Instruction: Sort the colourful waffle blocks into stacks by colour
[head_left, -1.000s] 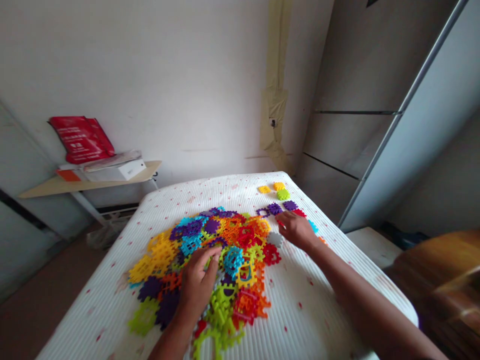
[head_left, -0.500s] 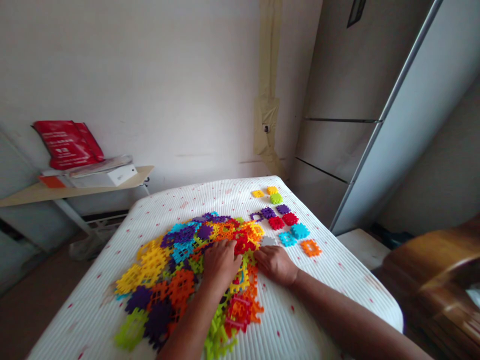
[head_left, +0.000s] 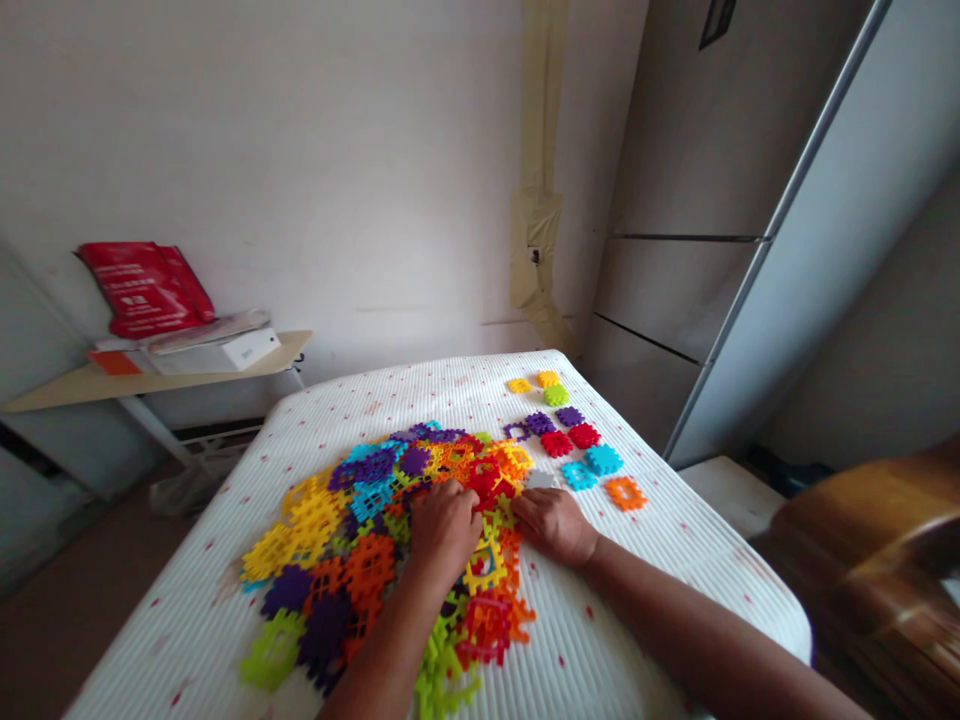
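Note:
A heap of colourful plastic interlocking tiles (head_left: 371,565) covers the middle of the cloth-topped table (head_left: 637,590). My left hand (head_left: 446,520) rests on the heap with its fingers curled down, beside a red tile (head_left: 484,480). At the heap's right edge, my right hand (head_left: 556,524) is closed, its fingertips by the lime green tiles (head_left: 501,513). What either hand holds, if anything, is hidden under the fingers. A grey tile (head_left: 540,480) lies just beyond my right hand. Yellow (head_left: 486,566) and red (head_left: 486,628) frame-shaped tiles lie nearer me.
Loose tiles lie grouped by colour at the right: purple (head_left: 539,424), red (head_left: 584,435), blue (head_left: 604,459) and orange (head_left: 625,493). Yellow and green ones sit farther back. A refrigerator (head_left: 675,290) stands right, a side table (head_left: 52,393) with a red bag (head_left: 146,290) left.
The view has shifted slightly, so the scene sits a little farther right. Both hands stay at nearly the same places on the heap.

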